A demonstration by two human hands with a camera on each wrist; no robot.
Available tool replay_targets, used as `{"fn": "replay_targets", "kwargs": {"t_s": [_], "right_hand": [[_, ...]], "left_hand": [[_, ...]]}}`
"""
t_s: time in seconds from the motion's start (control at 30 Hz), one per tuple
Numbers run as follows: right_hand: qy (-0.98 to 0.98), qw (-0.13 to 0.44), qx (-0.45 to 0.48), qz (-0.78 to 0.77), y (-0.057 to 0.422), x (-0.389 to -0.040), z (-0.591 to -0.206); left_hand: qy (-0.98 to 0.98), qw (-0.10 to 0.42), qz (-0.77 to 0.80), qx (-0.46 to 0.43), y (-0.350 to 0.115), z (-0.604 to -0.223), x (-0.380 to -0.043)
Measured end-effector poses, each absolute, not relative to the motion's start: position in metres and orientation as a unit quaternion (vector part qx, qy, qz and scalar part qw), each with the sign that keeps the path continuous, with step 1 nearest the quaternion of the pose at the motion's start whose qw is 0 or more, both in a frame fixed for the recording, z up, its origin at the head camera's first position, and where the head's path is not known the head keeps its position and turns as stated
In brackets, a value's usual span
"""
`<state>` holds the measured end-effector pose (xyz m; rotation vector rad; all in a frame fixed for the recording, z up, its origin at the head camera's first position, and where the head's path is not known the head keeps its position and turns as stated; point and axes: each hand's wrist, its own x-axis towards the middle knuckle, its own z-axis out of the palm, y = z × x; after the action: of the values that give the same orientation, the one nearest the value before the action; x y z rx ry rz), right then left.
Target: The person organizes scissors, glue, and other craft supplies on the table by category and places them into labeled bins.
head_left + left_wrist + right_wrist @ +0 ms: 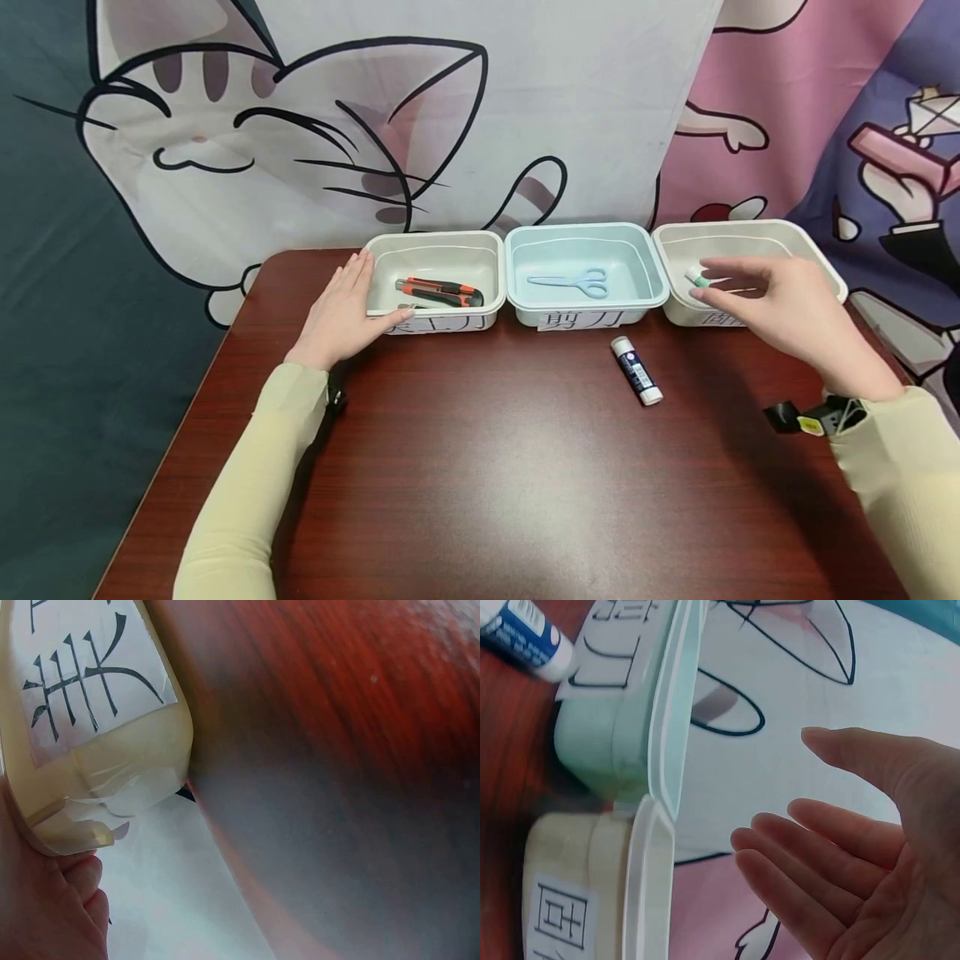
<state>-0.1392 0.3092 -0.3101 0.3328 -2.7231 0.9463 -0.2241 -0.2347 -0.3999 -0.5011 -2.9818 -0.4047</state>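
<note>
Glue stick [637, 370] lies on the desk [480, 483], at 7 o'clock from the right hand [780, 312] and well apart from it, just in front of the blue tray [586, 275]. Only the head view shows the tray contents: the left tray [435, 282] holds a knife [439, 292], the blue tray holds scissors [570, 283], and the right tray [742, 271] holds a small white and green tube [698, 277] by the right fingertips. The right wrist view shows that hand's grip released, its fingers [810, 855] straight and holding nothing, with the stick's end [526, 637] at 10 o'clock beyond the blue tray's wall [607, 742]. The left wrist view adds only the left tray's labelled front [97, 712] and a fingertip [79, 874] under its corner. In the head view the left hand [341, 312] lies flat against that tray's left side, fingers straight, thumb along its front, grip released.
</note>
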Motion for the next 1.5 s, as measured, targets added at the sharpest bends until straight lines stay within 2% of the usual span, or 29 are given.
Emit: {"fn": "replay_targets", "kwargs": {"t_s": [0.53, 0.73, 1.1, 1.5], "right_hand": [[-0.936, 0.076, 0.143, 0.313, 0.281, -0.129, -0.323], [-0.929, 0.051, 0.17, 0.325, 0.273, -0.122, -0.337], [-0.942, 0.061, 0.192, 0.268, 0.265, -0.119, -0.37], [-0.937, 0.003, 0.171, 0.303, 0.26, -0.12, -0.402]], "left_hand": [[-0.977, 0.045, -0.131, -0.164, -0.235, -0.402, -0.224], [-0.976, 0.047, -0.132, -0.165, -0.234, -0.402, -0.223], [-0.977, 0.044, -0.126, -0.163, -0.235, -0.401, -0.223], [-0.977, 0.047, -0.126, -0.165, -0.234, -0.399, -0.224]]}}
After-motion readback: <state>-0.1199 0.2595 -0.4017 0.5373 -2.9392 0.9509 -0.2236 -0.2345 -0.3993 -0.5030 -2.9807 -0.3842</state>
